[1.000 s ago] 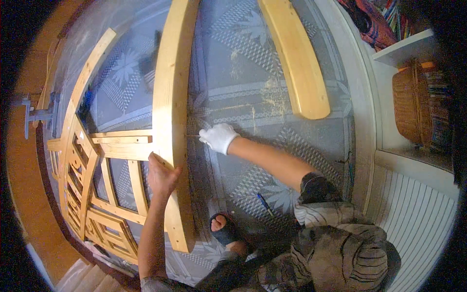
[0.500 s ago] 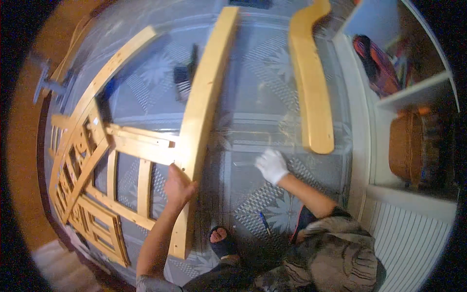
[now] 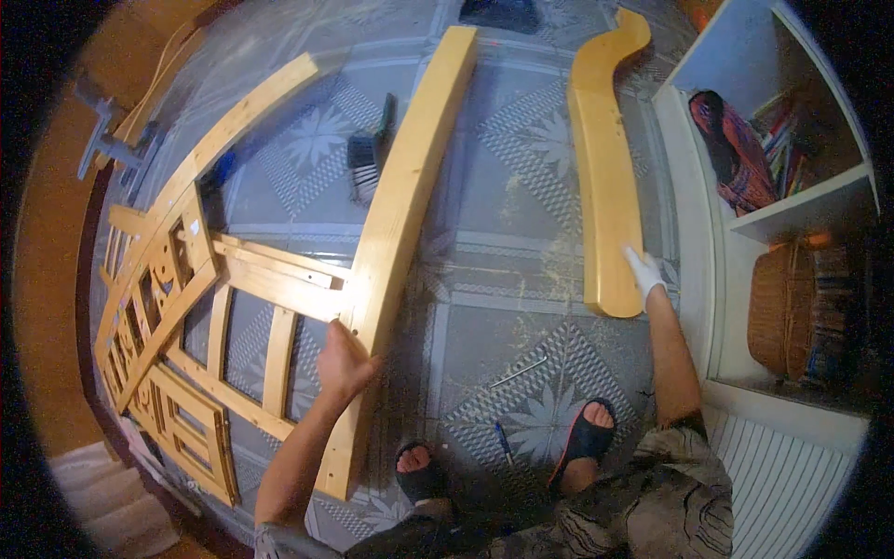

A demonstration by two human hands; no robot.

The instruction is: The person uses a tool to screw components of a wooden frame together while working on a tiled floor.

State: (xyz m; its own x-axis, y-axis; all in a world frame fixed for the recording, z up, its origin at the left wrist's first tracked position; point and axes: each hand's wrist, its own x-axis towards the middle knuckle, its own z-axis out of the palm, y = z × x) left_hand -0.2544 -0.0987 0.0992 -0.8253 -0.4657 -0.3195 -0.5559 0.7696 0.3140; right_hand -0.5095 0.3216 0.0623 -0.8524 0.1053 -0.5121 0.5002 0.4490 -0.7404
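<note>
My bare left hand (image 3: 346,363) is closed on a long, straight wooden beam (image 3: 410,186), near where a crosspiece joins it. That beam belongs to a pale wooden frame (image 3: 265,279) of slats and rails, which looks like a piece of furniture lying on the floor. On the right lies a thick, S-curved wooden piece (image 3: 605,177) with a rounded near end. My right hand (image 3: 643,270), in a white glove, grips the right edge of this piece near that end. Part of its grip is hidden.
A black-handled brush (image 3: 366,158) lies beyond the crosspiece. Near my feet are a blue pen (image 3: 504,443) and a thin metal rod (image 3: 519,372). White shelving (image 3: 801,197) with a wicker basket (image 3: 780,312) stands at the right. Sawdust is scattered over the patterned floor (image 3: 503,317).
My gloved right hand has moved right, from above the floor to the curved piece's edge. My left hand stays on the beam. The thin rod and my right foot have come into view.
</note>
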